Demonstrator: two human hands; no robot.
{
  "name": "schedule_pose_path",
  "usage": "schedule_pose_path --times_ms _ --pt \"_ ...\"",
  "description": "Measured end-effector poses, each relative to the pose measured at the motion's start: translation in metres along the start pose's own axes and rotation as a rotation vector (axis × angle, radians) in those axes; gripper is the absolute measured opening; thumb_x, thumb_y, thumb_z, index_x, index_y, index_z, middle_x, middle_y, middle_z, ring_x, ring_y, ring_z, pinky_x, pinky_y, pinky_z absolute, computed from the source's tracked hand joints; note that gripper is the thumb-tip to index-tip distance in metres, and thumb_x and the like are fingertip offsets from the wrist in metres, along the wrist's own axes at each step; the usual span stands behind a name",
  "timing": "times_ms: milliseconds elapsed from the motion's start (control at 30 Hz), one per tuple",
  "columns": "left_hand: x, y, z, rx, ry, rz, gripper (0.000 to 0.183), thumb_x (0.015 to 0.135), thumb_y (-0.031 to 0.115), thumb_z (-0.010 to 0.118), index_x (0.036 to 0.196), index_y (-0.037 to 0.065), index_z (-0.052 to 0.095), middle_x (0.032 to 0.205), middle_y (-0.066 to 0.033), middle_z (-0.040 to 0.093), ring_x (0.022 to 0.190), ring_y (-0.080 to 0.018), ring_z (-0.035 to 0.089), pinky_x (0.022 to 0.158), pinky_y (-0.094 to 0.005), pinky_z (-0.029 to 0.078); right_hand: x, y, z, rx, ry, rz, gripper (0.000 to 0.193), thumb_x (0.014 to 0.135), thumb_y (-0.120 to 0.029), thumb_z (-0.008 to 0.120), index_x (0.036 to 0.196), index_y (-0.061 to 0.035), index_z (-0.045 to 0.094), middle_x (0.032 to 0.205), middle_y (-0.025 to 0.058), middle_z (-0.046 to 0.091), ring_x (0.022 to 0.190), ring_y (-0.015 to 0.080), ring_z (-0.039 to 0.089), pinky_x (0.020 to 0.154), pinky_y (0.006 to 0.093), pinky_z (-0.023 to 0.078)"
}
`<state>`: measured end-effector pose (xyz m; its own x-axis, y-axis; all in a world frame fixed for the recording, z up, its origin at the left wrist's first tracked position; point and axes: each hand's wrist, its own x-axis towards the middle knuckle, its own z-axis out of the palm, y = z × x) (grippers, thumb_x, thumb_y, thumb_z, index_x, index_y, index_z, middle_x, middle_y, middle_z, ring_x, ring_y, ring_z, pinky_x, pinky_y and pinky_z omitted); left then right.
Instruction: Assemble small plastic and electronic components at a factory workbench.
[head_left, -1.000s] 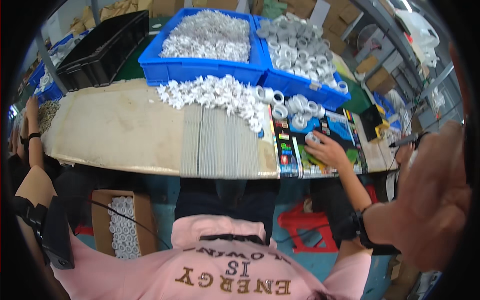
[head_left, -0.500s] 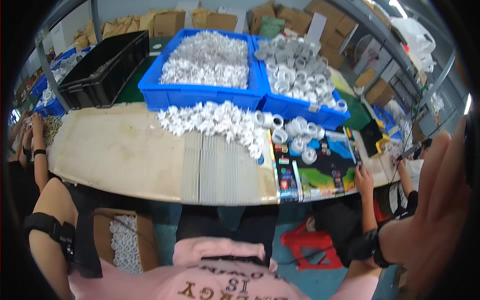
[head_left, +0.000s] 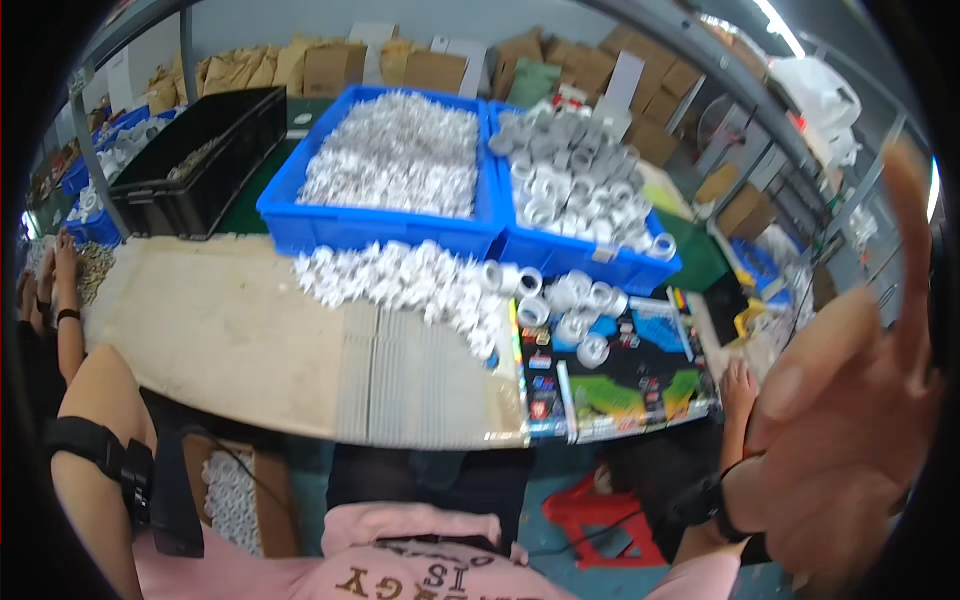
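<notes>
My right hand [head_left: 850, 410] is raised close to the camera at the right, large and partly blurred. Its fingers are spread and nothing shows in it. A black band [head_left: 705, 500] circles that wrist. My left arm [head_left: 100, 400], strapped with a black band, is bent up at the left edge; its hand lies outside the picture. In front of me on the table lie a heap of small white plastic pieces [head_left: 390, 282] and several clear-white plastic rings [head_left: 575, 295]. The rings rest partly on a colourful printed sheet [head_left: 640, 375]. Neither hand touches them.
Behind the heap stand a blue bin [head_left: 370, 230] of white pieces and another blue bin [head_left: 600, 262] of grey and white rings. A black crate [head_left: 160, 205] is at left. Co-workers' hands show at left [head_left: 65, 265] and right [head_left: 740, 385]. A red stool [head_left: 590, 520] stands below.
My right hand has turned and spread its fingers, moving slightly left. The view has shifted, so the table sits lower and further left. The co-worker's hand at right has moved off the sheet's edge.
</notes>
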<state>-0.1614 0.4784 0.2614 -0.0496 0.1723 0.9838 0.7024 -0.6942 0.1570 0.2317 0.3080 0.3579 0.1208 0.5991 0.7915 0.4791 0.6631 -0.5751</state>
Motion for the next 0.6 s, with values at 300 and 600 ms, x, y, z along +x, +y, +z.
schedule_pose_path --times_ms 300,600 --pt "-0.028 0.117 0.003 -0.174 0.264 0.011 0.03 0.083 0.027 0.051 0.096 0.0 0.054 0.09 -0.0123 0.056 0.079 -0.0224 0.054 0.07 -0.0362 0.046 -0.166 0.244 -0.019 -0.324 -0.09 0.589 0.05 0.074 -0.003 0.07 0.118 0.0034 0.049 0.11 0.0144 0.05 0.087 0.0201 0.056 0.067 0.0291 0.048" --pt "-0.215 0.101 0.148 -0.493 -0.848 -0.459 0.034 0.078 0.013 0.063 0.11 0.005 0.056 0.106 -0.0147 0.056 0.098 -0.0311 0.056 0.083 -0.0377 0.045 -0.188 0.33 0.015 -1.034 -0.086 0.549 0.073 0.066 -0.039 0.078 0.114 0.0072 0.049 0.108 0.022 0.052 0.1 0.0387 0.049 0.084 0.0457 0.042"
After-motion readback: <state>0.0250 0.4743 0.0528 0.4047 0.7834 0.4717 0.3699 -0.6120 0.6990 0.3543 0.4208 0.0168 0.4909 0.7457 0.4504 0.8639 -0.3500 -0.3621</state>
